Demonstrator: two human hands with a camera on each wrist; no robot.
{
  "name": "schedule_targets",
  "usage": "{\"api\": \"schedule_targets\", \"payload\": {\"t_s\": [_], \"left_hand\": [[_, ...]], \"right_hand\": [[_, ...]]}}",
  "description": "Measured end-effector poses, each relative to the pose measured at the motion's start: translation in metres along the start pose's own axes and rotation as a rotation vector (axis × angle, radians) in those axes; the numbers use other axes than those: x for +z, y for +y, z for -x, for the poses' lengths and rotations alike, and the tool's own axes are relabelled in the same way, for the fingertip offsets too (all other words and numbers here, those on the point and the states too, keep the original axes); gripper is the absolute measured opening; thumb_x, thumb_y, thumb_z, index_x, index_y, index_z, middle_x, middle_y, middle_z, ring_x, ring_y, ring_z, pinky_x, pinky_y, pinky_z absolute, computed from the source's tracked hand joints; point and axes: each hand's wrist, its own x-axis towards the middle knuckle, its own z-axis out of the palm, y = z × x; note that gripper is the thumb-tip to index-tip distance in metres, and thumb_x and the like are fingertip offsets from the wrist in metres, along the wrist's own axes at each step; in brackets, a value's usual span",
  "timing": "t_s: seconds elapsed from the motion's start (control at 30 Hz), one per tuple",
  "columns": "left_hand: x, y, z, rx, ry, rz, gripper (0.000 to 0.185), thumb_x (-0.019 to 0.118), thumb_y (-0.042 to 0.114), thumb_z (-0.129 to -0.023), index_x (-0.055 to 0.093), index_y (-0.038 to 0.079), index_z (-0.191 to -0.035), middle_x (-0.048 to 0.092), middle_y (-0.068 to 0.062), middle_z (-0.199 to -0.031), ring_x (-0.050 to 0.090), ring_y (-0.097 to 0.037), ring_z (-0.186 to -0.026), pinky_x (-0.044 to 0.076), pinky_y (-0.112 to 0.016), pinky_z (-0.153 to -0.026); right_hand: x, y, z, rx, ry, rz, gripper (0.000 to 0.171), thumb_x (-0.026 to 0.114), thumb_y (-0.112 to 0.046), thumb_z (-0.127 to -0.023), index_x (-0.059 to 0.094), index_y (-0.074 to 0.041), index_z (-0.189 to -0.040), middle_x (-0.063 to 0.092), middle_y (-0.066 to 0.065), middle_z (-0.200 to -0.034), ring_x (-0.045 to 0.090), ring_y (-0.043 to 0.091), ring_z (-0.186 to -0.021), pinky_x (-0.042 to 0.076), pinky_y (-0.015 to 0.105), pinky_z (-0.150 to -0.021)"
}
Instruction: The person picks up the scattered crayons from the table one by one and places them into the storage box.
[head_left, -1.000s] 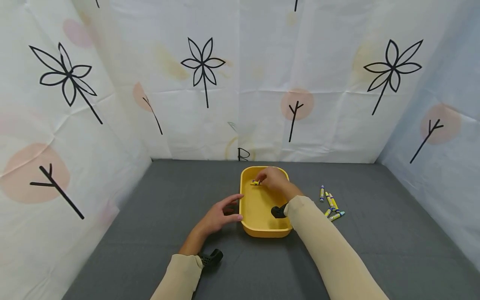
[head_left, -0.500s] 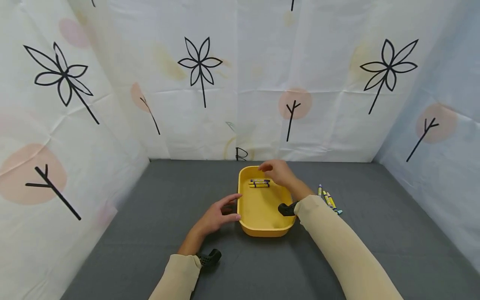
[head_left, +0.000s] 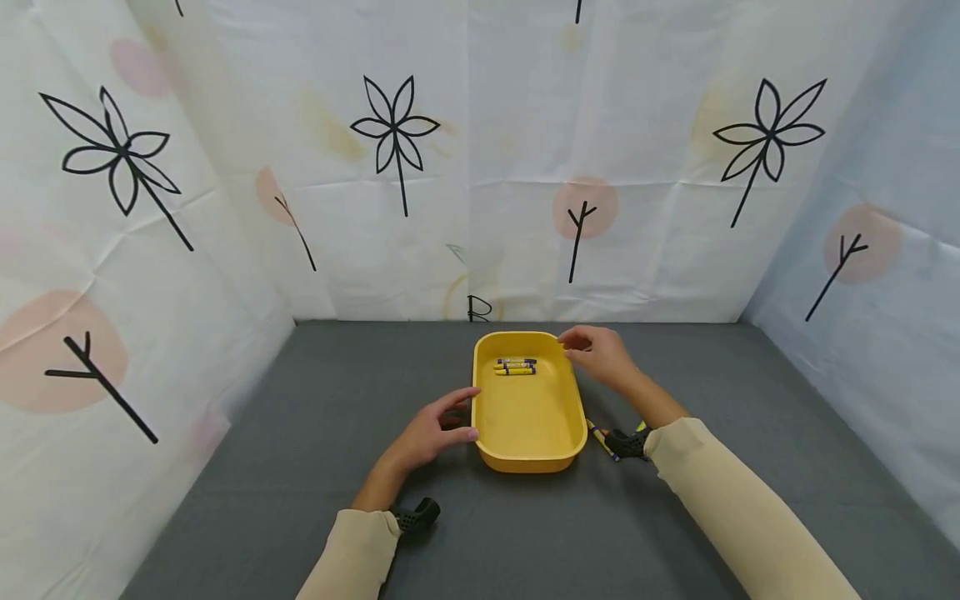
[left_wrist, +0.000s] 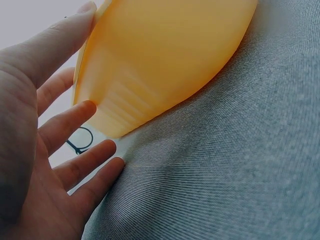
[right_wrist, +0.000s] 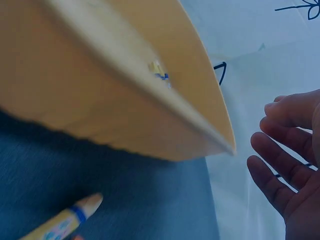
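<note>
A yellow plastic tray [head_left: 528, 429] stands upright on the grey cloth in the head view. Inside it, near the far end, a few yellow crayons [head_left: 516, 367] lie side by side. My left hand [head_left: 423, 433] is at the tray's left side; in the left wrist view its spread thumb and fingers touch the yellow wall [left_wrist: 170, 45]. Above the far right corner of the tray is my right hand [head_left: 606, 358], fingers loosely bent, nothing between them. Right of the tray a yellow crayon [head_left: 602, 440] lies on the cloth; other crayons are mostly hidden by my right wrist.
The grey cloth [head_left: 337, 392] covers the table. White patterned fabric [head_left: 517, 150] rises behind it and at both sides. A black wrist camera mount [head_left: 628, 443] sits low over the crayons on the right; another mount [head_left: 418, 517] is on my left wrist.
My right hand has let go of a crayon in the tray, lifted and moved right to above the rim. The left hand stays at the tray. The head view has shifted slightly.
</note>
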Motion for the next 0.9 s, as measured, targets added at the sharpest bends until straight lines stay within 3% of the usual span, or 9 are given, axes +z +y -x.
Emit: {"api": "schedule_targets", "payload": {"t_s": [0.2, 0.43, 0.63, 0.73, 0.9], "left_hand": [[0.001, 0.0, 0.0, -0.016, -0.003, 0.0, 0.063, 0.069, 0.013, -0.091, 0.042, 0.006, -0.147, 0.04, -0.016, -0.149, 0.042, -0.042, -0.13, 0.035, -0.058, -0.105], [0.0, 0.002, 0.001, -0.012, 0.001, 0.007, 0.063, 0.07, 0.014, -0.091, 0.042, 0.006, -0.147, 0.04, -0.017, -0.148, 0.042, -0.045, -0.129, 0.035, -0.059, -0.104], [-0.001, 0.003, 0.001, -0.028, 0.001, -0.001, 0.063, 0.069, 0.013, -0.091, 0.042, 0.006, -0.147, 0.041, -0.017, -0.147, 0.043, -0.045, -0.128, 0.036, -0.059, -0.103], [-0.001, -0.001, -0.001, -0.023, -0.002, 0.001, 0.062, 0.068, 0.01, -0.091, 0.042, 0.005, -0.147, 0.041, -0.017, -0.148, 0.042, -0.045, -0.128, 0.035, -0.059, -0.103], [0.002, -0.025, -0.008, -0.019, 0.012, -0.003, 0.064, 0.069, 0.013, -0.091, 0.041, 0.009, -0.148, 0.039, -0.015, -0.15, 0.042, -0.042, -0.13, 0.035, -0.058, -0.104]], "right_hand": [[-0.008, 0.018, 0.027, -0.007, -0.022, -0.002, 0.022, 0.065, -0.003, -0.091, 0.067, 0.002, -0.113, 0.067, 0.014, -0.103, 0.062, 0.031, -0.093, 0.055, 0.043, -0.075], [-0.013, 0.036, 0.055, -0.02, -0.135, 0.015, 0.023, 0.067, -0.004, -0.091, 0.066, 0.002, -0.113, 0.067, 0.014, -0.105, 0.064, 0.03, -0.091, 0.055, 0.042, -0.075], [-0.013, 0.046, 0.073, -0.05, -0.26, 0.028, 0.027, 0.07, -0.001, -0.087, 0.066, 0.003, -0.113, 0.068, 0.011, -0.099, 0.065, 0.023, -0.085, 0.055, 0.033, -0.069], [-0.014, 0.051, 0.079, -0.07, -0.307, 0.03, 0.028, 0.07, 0.001, -0.085, 0.065, 0.004, -0.112, 0.067, 0.009, -0.095, 0.064, 0.02, -0.08, 0.053, 0.03, -0.066], [-0.013, 0.054, 0.087, -0.113, -0.314, 0.086, 0.03, 0.073, 0.003, -0.08, 0.067, 0.0, -0.109, 0.066, 0.003, -0.091, 0.06, 0.015, -0.076, 0.051, 0.029, -0.064]]}}
